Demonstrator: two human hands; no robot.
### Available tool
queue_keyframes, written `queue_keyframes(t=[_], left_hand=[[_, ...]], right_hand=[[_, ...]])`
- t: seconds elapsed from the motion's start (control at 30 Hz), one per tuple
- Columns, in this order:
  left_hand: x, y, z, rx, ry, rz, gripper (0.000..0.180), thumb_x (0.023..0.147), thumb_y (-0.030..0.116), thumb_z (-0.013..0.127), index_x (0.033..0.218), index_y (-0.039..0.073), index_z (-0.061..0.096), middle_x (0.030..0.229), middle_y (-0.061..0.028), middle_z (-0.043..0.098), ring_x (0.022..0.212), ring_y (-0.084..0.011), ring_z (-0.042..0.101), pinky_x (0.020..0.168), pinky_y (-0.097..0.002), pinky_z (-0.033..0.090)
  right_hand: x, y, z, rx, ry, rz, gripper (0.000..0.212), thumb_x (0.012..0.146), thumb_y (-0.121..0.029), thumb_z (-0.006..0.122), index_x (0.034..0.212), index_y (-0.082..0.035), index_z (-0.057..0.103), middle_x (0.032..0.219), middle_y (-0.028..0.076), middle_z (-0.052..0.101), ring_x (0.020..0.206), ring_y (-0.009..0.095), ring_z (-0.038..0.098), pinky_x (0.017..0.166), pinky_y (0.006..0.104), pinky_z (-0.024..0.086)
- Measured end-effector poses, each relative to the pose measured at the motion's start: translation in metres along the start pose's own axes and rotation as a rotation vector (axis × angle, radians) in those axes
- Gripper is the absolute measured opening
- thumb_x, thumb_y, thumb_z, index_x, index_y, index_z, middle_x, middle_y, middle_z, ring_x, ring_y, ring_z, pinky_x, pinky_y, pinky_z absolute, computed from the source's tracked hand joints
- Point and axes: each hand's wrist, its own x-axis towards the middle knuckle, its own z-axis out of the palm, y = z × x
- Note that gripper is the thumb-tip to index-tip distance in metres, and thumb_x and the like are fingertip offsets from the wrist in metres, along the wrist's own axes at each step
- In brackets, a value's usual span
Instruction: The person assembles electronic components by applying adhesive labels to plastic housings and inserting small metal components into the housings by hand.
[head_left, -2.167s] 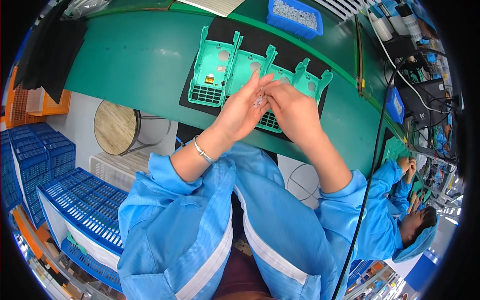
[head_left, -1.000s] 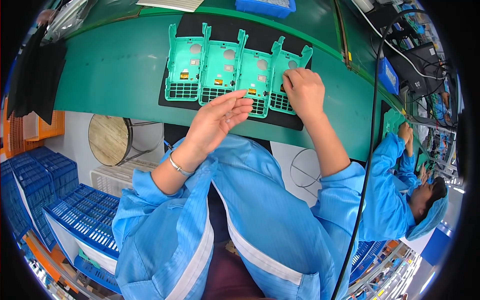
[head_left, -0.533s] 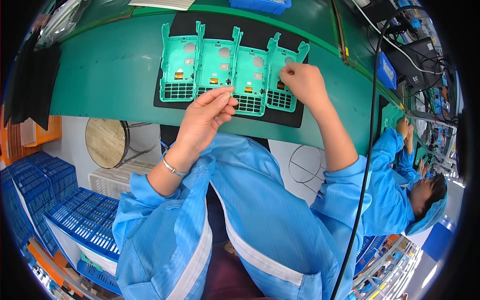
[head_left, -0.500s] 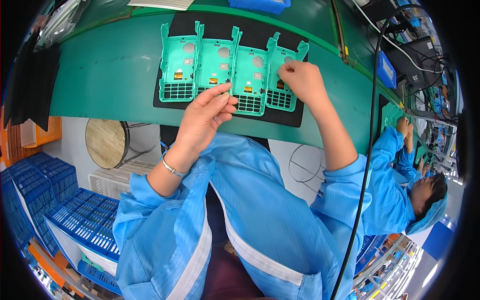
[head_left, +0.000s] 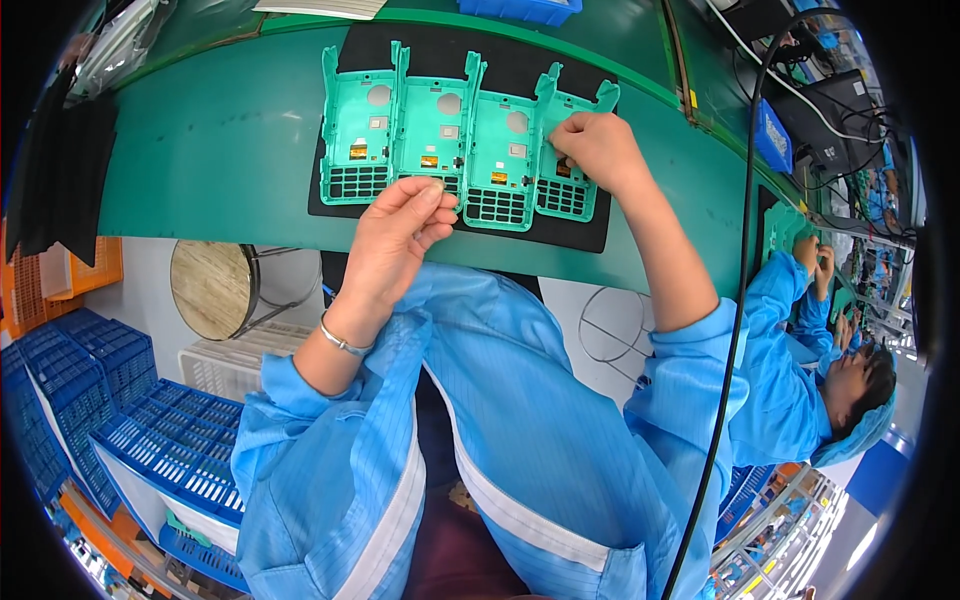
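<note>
Several teal-green plastic device housings (head_left: 350, 110) lie side by side on a black mat (head_left: 430, 58), each with a keypad grid at its near end. My right hand (head_left: 600, 150) is over the rightmost housing (head_left: 563, 205), fingertips pinched together at its inner face; what they hold, if anything, is hidden. My left hand (head_left: 395, 235) is closed in a pinch above the near edge of the second housing from the left (head_left: 425, 122), covering part of its keypad grid. Anything between its thumb and forefinger is too small to make out.
The mat rests on a green worktable (head_left: 210, 150). A black cable (head_left: 738, 330) hangs down on the right, beyond it a co-worker in a blue smock (head_left: 785, 400). Blue crates (head_left: 170, 440) and a round stool (head_left: 212, 288) stand at the left.
My left hand has drawn back a little to the left, uncovering more of the keypad grids. My right fingertips have shifted slightly left and farther up the rightmost housing.
</note>
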Motion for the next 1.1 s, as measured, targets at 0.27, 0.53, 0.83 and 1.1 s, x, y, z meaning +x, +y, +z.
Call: queue_keyframes(t=[0.27,0.53,0.83,1.1], left_hand=[[0.0,0.001,-0.005,-0.002,-0.007,0.037,0.016,0.092,0.014,0.061,0.105,0.005,0.061,0.091,-0.005,0.065,0.077,-0.0091,0.062,0.068,-0.0212,0.051],[0.005,0.004,0.001,-0.035,-0.003,-0.004,0.018,0.093,0.014,0.06,0.107,0.003,0.061,0.091,-0.0046,0.066,0.077,-0.0087,0.063,0.068,-0.0202,0.052],[0.007,0.002,0.006,-0.057,-0.033,-0.022,0.019,0.095,0.018,0.056,0.107,0.003,0.061,0.089,-0.0033,0.067,0.077,-0.0075,0.063,0.067,-0.0191,0.053],[0.006,0.002,-0.001,-0.071,0.014,0.021,0.016,0.094,0.015,0.058,0.104,0.003,0.061,0.091,-0.0045,0.067,0.077,-0.0073,0.064,0.068,-0.019,0.054]], right_hand=[[0.014,-0.013,-0.007,-0.167,-0.08,-0.034,0.021,0.069,-0.022,0.06,0.073,-0.004,0.07,0.072,0.014,0.066,0.072,0.03,0.065,0.07,0.0383,0.052],[0.012,-0.012,-0.001,-0.274,-0.051,-0.022,0.021,0.07,-0.021,0.058,0.078,-0.006,0.071,0.071,0.014,0.066,0.073,0.03,0.065,0.071,0.0388,0.052],[-0.003,-0.003,0.002,0.042,0.013,0.018,0.023,0.079,-0.023,0.056,0.083,-0.004,0.07,0.076,0.014,0.067,0.074,0.03,0.065,0.071,0.0381,0.052],[-0.039,0.017,0.032,-0.235,0.355,-0.459,0.029,0.083,-0.004,0.055,0.111,-0.007,0.063,0.09,0.013,0.061,0.085,0.033,0.061,0.074,0.0431,0.051]])
